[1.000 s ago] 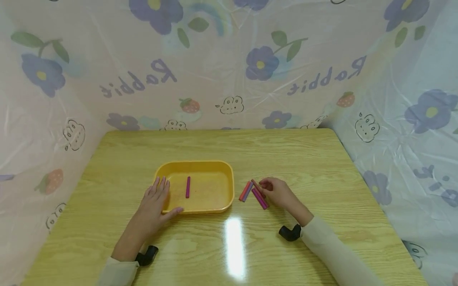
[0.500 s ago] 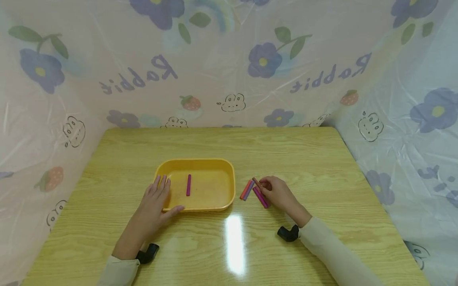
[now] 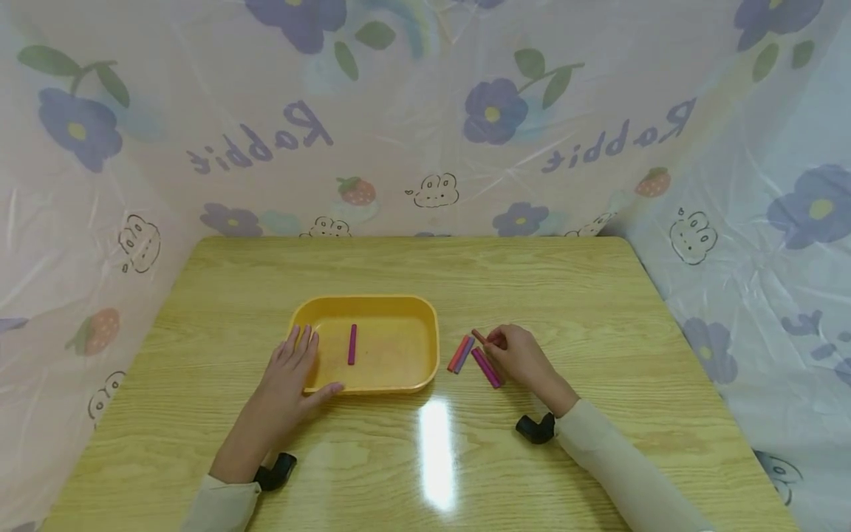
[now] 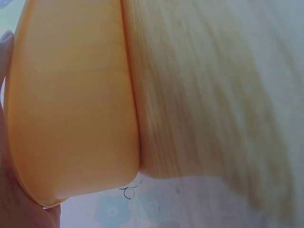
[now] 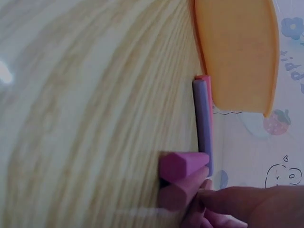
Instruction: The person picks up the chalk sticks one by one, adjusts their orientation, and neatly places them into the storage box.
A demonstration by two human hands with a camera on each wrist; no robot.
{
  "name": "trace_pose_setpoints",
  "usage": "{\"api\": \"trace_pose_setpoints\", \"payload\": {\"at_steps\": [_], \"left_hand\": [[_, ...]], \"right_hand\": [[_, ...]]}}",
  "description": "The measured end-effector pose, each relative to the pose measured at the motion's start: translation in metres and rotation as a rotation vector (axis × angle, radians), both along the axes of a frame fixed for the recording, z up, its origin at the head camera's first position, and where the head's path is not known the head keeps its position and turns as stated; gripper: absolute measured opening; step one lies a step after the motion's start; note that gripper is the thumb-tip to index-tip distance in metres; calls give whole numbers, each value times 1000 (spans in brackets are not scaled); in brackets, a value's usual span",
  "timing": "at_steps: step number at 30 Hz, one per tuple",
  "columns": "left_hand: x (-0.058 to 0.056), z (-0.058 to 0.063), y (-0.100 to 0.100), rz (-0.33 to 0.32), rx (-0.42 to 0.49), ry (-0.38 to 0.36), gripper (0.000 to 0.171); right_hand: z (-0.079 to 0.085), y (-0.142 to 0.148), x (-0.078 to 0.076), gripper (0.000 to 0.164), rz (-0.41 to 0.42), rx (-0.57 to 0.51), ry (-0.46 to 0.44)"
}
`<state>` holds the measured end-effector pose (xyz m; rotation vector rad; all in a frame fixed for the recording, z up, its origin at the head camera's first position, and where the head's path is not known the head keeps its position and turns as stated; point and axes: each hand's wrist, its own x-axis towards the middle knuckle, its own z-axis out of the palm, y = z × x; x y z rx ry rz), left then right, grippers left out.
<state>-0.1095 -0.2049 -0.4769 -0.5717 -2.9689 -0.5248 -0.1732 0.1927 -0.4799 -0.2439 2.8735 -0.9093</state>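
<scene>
In the head view my left hand (image 3: 282,380) rests on the left end of a yellow tray (image 3: 433,347), fingers straight over its rim and thumb along the near edge. A magenta crayon (image 3: 352,344) lies inside the tray. To the tray's right, my right hand (image 3: 521,358) pinches a brown crayon (image 3: 479,336) between thumb and fingers, its far end sticking out. Just below it lie magenta crayons (image 3: 486,368), side by side. A red crayon (image 3: 457,353) and a purple crayon (image 3: 465,355) lie together nearer the tray. The right wrist view shows the purple crayon (image 5: 203,114) close up.
Everything stands on a wood-grain table (image 3: 532,281). A printed curtain (image 3: 385,133) hangs behind and at both sides. Black angled pieces (image 3: 535,428) sit at both wrists. Light glares on the table's front middle.
My right hand has drawn the brown crayon slightly up and away from the magenta ones beside it. My left hand stays on the tray. The head view has shifted slightly.
</scene>
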Motion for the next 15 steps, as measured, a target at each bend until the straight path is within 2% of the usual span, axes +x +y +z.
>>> {"api": "trace_pose_setpoints", "payload": {"at_steps": [10,15], "left_hand": [[-2,0,2,-1,7,-11,95],[-1,1,0,0,15,-12,95]], "right_hand": [[0,-3,-4,20,-47,20,-53],[0,-6,-5,19,-43,17,-37]]}}
